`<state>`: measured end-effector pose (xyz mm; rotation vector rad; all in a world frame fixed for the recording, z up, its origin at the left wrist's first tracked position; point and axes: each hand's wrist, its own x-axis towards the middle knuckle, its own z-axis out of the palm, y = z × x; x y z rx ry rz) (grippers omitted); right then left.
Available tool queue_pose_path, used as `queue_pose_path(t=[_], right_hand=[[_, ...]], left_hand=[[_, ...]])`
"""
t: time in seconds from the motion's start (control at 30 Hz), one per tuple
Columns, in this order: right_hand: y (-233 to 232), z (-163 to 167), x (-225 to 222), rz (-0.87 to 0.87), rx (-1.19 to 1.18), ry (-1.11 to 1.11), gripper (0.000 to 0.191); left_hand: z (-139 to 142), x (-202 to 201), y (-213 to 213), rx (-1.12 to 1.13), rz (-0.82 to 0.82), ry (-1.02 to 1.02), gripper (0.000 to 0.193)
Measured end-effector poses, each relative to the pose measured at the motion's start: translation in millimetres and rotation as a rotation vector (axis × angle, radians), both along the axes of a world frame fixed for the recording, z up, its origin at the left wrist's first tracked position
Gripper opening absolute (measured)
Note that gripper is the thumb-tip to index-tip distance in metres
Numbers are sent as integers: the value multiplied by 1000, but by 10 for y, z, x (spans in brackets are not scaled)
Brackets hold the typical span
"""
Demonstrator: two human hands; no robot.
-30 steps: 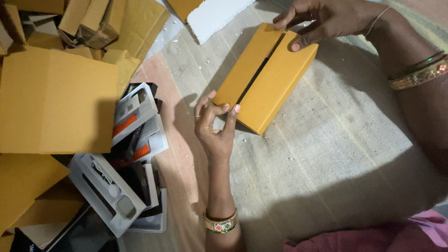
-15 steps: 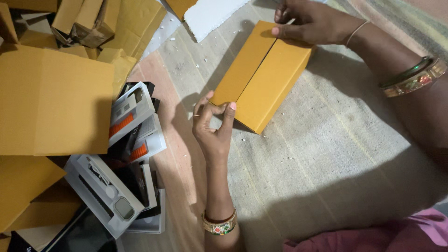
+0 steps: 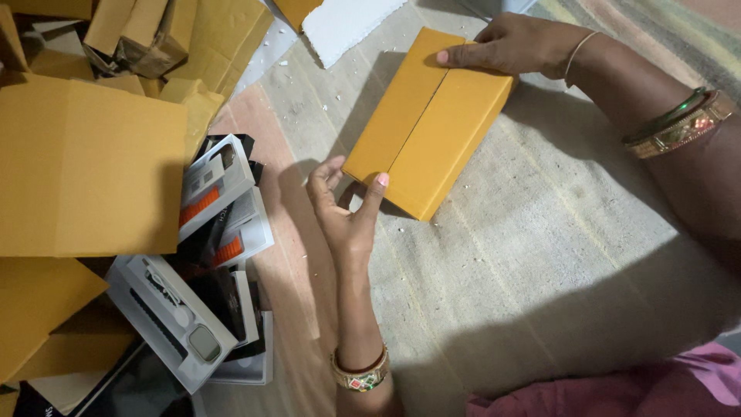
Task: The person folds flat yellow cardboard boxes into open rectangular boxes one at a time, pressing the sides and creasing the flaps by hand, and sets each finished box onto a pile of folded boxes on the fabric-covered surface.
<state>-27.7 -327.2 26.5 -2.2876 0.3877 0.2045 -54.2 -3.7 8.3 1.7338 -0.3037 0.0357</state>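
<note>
A flat yellow cardboard box [image 3: 428, 123] lies on the pale woven mat [image 3: 540, 255], its two top flaps meeting along a centre seam. My right hand [image 3: 513, 45] presses down on the box's far end, fingers flat over the seam. At the near corner, my left hand [image 3: 347, 208] touches the box's edge with thumb and fingers, palm up and fingers curled.
A big yellow carton [image 3: 85, 166] and folded yellow boxes [image 3: 154, 35] pile up at the left. Several grey-and-white product boxes [image 3: 208, 255] lie below them. A white foam piece [image 3: 347, 19] sits at the top.
My right hand slid from the box's far corner to lie flat over the flaps. The flaps now meet closed. My left hand stays at the near corner.
</note>
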Motion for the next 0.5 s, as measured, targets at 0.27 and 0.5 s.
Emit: queue_pose_path(t=[0.27, 0.5], right_hand=[[-119, -60, 17, 191, 608, -179, 85], [-132, -54, 40, 279, 789, -341, 57]], left_hand=[[-78, 55, 70, -99, -156, 169, 108], [-198, 56, 5, -227, -191, 122, 83]])
